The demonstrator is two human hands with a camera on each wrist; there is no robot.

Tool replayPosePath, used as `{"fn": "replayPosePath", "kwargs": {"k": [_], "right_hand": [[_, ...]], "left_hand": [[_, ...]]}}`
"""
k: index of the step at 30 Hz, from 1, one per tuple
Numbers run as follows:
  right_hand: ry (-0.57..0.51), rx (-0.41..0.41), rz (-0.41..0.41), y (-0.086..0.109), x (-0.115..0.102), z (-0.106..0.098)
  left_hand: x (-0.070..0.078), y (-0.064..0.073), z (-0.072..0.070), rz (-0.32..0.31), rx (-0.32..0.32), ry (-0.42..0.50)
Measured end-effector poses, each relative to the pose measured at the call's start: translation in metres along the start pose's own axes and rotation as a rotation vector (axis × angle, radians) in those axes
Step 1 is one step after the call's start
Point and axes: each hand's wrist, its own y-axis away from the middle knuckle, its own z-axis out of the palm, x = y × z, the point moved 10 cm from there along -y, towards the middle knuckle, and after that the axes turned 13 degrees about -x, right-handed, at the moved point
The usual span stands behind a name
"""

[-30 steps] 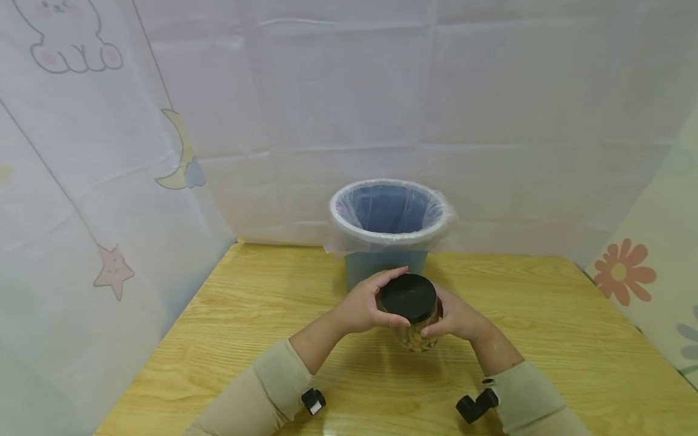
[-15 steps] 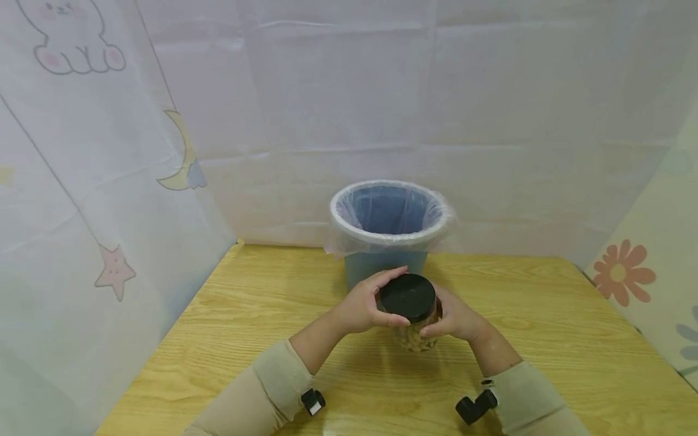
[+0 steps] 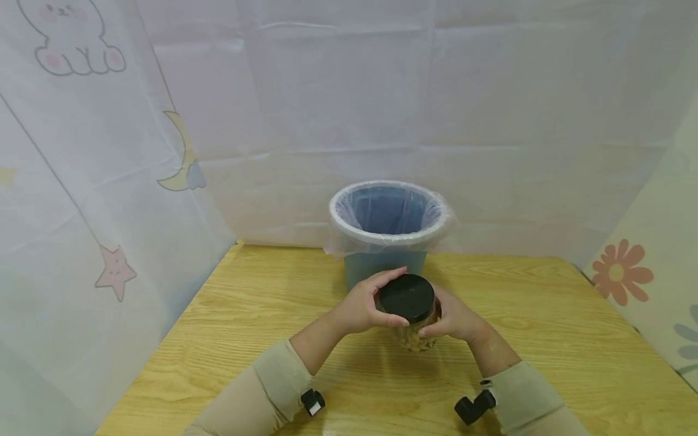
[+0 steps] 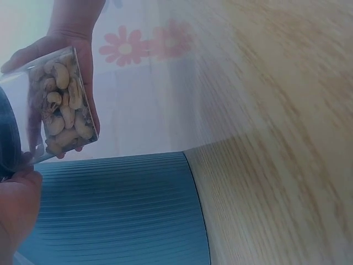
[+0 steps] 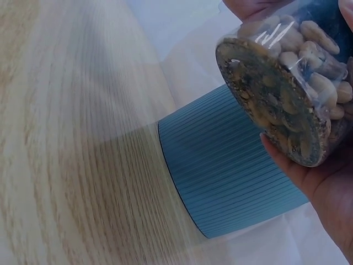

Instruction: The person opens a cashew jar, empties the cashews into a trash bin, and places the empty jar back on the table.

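A clear jar point(image 3: 417, 339) with a black lid point(image 3: 406, 298) is held above the table, in front of the bin. Cashew-like nuts point(image 4: 65, 107) fill its lower part, and its underside point(image 5: 270, 102) faces the right wrist camera. My left hand point(image 3: 360, 307) grips the lid from the left, thumb at the near side and fingers round the far side. My right hand point(image 3: 455, 316) holds the clear body from the right, with its thumb at the front. The lid sits on the jar.
Behind the hands stands a ribbed blue bin point(image 3: 376, 266) with a white rim and a clear plastic liner point(image 3: 354, 245). The wooden table point(image 3: 262, 290) reaches back to a pale fabric wall point(image 3: 507, 121). Dark mounts point(image 3: 313, 402) are strapped at both wrists.
Almost nothing differs. Both hands keep their hold on the jar and its lid, and the view has shifted only very slightly.
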Motion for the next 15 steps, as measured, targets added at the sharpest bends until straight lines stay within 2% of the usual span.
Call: {"fn": "replayPosePath", "kwargs": {"k": [5,9,12,15], "right_hand": [[0.059,0.033,0.018,0.0004,0.0007,-0.0031],[0.044,0.038,0.04,0.0004,0.0014,-0.0033],[0.039,0.037,0.061,-0.0007,0.0005,-0.0032],[0.054,0.026,0.06,-0.0033,-0.0031,-0.0025]], "left_hand": [[-0.0015,0.0,-0.0006,0.004,0.01,0.004],[-0.0015,0.0003,-0.0021,0.012,0.022,-0.015],[-0.0014,0.0001,-0.0027,0.044,0.012,0.01],[-0.0006,-0.0005,-0.0032,0.101,-0.002,0.078]]}}
